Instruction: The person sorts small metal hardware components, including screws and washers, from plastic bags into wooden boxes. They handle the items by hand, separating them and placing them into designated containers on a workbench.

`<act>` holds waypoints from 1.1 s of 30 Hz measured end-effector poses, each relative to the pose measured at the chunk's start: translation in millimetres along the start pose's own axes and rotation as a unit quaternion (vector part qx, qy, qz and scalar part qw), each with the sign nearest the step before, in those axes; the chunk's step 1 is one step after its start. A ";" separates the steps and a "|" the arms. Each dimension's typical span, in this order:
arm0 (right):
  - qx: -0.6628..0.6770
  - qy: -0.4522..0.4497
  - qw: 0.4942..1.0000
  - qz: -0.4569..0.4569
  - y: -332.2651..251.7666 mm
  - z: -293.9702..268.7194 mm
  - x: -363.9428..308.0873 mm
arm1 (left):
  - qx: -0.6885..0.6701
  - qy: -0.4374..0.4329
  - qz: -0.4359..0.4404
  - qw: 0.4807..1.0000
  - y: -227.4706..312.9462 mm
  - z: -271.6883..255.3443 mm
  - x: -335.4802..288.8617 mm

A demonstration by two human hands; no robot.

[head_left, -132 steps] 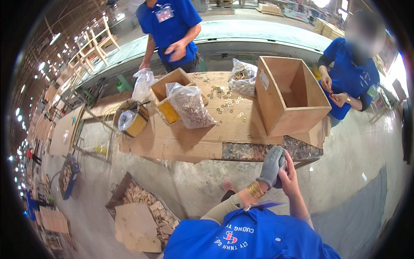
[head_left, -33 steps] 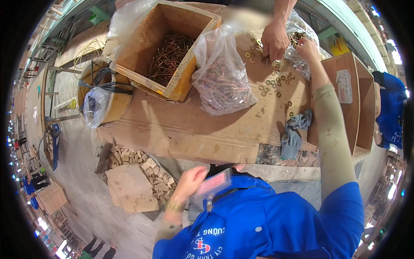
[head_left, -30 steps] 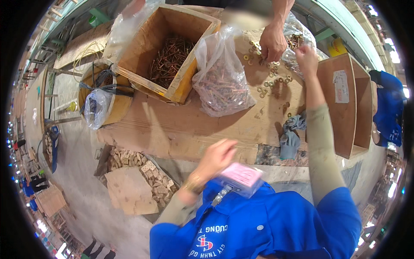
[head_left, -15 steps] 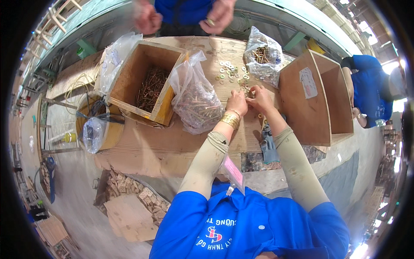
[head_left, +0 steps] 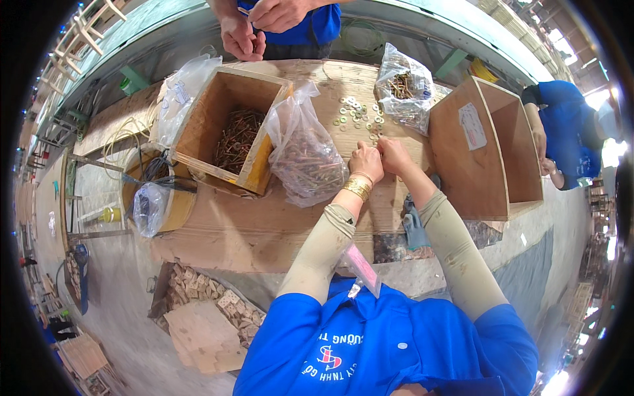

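Observation:
My left hand [head_left: 366, 162], with gold bangles at its wrist, is closed over the cardboard-covered table [head_left: 224, 228]. Touching it on the right is my right hand [head_left: 396, 156], its fingers also curled in. Whatever the two hands pinch is too small or hidden to make out. Just beyond them lie loose flat washers [head_left: 356, 115], spread on the cardboard. Left of my left hand stands a clear plastic bag of screws [head_left: 307, 165]. A grey glove [head_left: 414, 228] rests by my right forearm.
A wooden box of screws [head_left: 234, 142] stands at the left, another wooden box [head_left: 469, 152] at the right. Beyond is a second screw bag [head_left: 401, 86]. Across the table a co-worker's hands [head_left: 261, 26] are busy; another person [head_left: 568, 135] stands far right. Wood blocks [head_left: 198, 287] lie below.
My hands have drawn closer together, and the right hand's fingers have curled in. The co-worker's hands, formerly apart, have come together toward the left.

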State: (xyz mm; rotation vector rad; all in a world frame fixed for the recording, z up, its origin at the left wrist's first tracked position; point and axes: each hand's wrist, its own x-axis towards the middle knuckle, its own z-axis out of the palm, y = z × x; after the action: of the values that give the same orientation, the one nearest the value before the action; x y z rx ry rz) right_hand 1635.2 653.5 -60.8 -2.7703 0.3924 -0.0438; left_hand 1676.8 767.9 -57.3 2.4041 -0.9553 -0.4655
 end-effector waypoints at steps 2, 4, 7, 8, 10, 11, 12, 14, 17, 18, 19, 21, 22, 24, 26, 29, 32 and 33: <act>-0.005 0.017 1.000 0.009 8.9 5.2 -0.9 | 0.002 0.000 0.017 1.000 4.7 -0.5 -1.7; 0.005 0.024 0.999 0.022 9.5 6.0 0.8 | 0.014 0.015 0.029 0.999 2.5 1.2 -3.0; 0.117 -0.010 0.986 0.120 11.7 -1.2 0.3 | -0.054 0.045 -0.015 0.997 0.6 -1.4 -1.0; 0.206 -0.041 0.960 0.185 15.3 -8.0 0.3 | -0.078 0.047 -0.022 0.996 0.0 -3.3 0.9; 0.443 -0.073 0.854 0.264 21.5 -22.7 -3.2 | -0.123 0.054 -0.039 0.990 -3.8 -5.7 4.9; 0.486 -0.056 0.833 0.259 24.1 -28.7 -6.2 | -0.261 0.000 -0.093 0.961 -4.8 -6.4 7.5; 0.527 -0.037 0.811 0.252 25.5 -36.8 -9.0 | -0.391 -0.055 -0.144 0.907 -4.2 -9.1 10.9; 0.582 -0.007 0.781 0.225 21.1 -53.5 -12.3 | -0.570 -0.099 -0.196 0.792 -4.0 -5.2 14.5; 0.424 -0.019 0.893 0.151 2.4 -73.0 -11.4 | -0.792 -0.167 -0.207 0.550 -10.8 11.3 17.4; 0.321 -0.045 0.942 0.085 -4.2 -78.4 -10.3 | -0.860 -0.142 -0.211 0.443 -7.8 17.5 17.7; 0.304 -0.028 0.948 0.089 -8.9 -86.2 -4.8 | -0.867 -0.139 -0.214 0.428 -8.2 21.7 18.8; 0.267 0.001 0.960 0.088 -18.5 -97.8 13.0 | -0.883 -0.126 -0.215 0.399 -13.0 27.4 21.3; 0.232 0.079 0.965 0.097 0.6 -98.7 22.8 | -0.881 -0.126 -0.221 0.398 -7.8 29.8 20.5; 0.147 0.169 0.963 0.147 35.6 -101.8 50.6 | -0.855 -0.109 -0.197 0.467 2.2 30.4 11.7; -0.006 0.172 0.978 0.119 64.2 -92.6 78.5 | -0.830 -0.108 -0.181 0.517 4.6 25.0 1.0; -0.089 0.085 0.985 0.119 91.3 -67.5 121.5 | -0.790 -0.115 -0.191 0.572 -4.1 14.8 -12.3; -0.019 0.076 0.989 0.128 124.8 -52.1 137.1 | -0.746 -0.115 -0.182 0.630 -4.7 7.5 -18.3; 0.094 0.107 0.984 0.110 134.1 -51.2 137.5 | -0.744 -0.100 -0.171 0.638 -6.4 16.5 -17.6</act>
State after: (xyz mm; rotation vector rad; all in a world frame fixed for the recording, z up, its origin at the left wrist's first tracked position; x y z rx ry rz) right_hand 1728.0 477.8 -60.3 -2.5264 0.7094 -0.3093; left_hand 1660.1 779.0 -72.1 0.9130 0.0634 -1.0956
